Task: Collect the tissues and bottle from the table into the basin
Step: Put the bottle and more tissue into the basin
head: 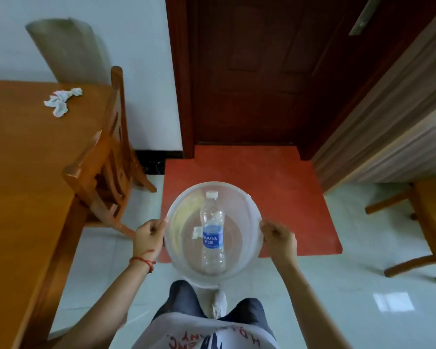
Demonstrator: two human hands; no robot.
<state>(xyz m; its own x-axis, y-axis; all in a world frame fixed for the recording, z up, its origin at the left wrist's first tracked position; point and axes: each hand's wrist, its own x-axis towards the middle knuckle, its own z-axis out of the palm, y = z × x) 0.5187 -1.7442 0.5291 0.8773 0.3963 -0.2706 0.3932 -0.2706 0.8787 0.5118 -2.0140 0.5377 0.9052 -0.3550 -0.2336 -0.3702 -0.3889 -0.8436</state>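
A: Basin (247,205), where's it rel. to your hands?

B: You've got it between them, held out in front of you above the floor. Your left hand (149,235) grips the left rim w/ curled fingers, your right hand (280,235) grips the right rim the same way.

A: Table (23,172)?

B: Well off to your left, w/ a wooden chair (106,157) tucked against it.

A: Bottle (212,235)?

B: Lying inside the basin, cap pointing away from you, midway between both hands.

A: Tissues (61,100)?

B: Crumpled on the table's far end, well apart from your left hand.
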